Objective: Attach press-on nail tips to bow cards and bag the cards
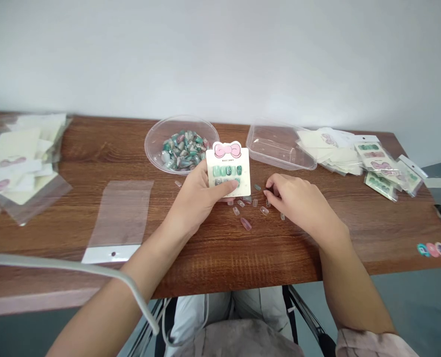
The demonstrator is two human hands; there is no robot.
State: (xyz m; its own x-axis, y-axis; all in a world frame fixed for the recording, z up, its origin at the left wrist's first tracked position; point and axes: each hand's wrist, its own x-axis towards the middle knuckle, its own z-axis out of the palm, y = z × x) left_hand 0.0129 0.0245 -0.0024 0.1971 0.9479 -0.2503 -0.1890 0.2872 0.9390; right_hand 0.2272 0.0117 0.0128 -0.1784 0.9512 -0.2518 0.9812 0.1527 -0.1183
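My left hand (200, 191) grips a card of press-on nails (226, 157) upright above the table. The card has a pink bow at its top and two rows of green and grey nails, the lower row partly behind my thumb. My right hand (295, 198) is low over the table, right of the card, thumb and forefinger nearly together; anything between the tips is too small to make out. Loose clear nails (264, 210) and a pink pointed nail (246, 224) lie scattered below the card and beside my right fingertips.
Behind stand a round tub of mixed nails (185, 148) and a clear rectangular tray (280, 148). Blank cards (330, 153) and bagged nail cards (382, 166) lie right. Left are a clear bag (122, 213), more bagged cards (20, 153) and a pale cable (75, 266).
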